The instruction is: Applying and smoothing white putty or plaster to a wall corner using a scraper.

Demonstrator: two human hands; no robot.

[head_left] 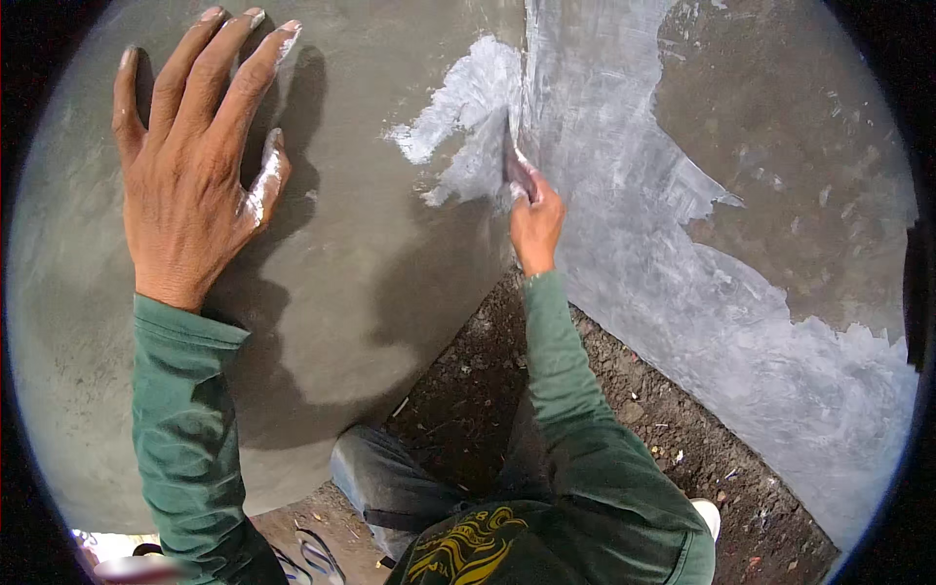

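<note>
left hand (190, 180) (white-smeared) spread over grey wall (361, 195); right hand (538, 224) at corner (527, 58), amid white coating (478, 88)

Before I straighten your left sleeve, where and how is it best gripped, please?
Probably pinch the left sleeve by its cuff, coming from the right: there its edge flares out past the wrist of the left hand, leaving loose cloth.

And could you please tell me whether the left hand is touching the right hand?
Apart: the head view shows grey surface between the left hand and right hand.
</note>
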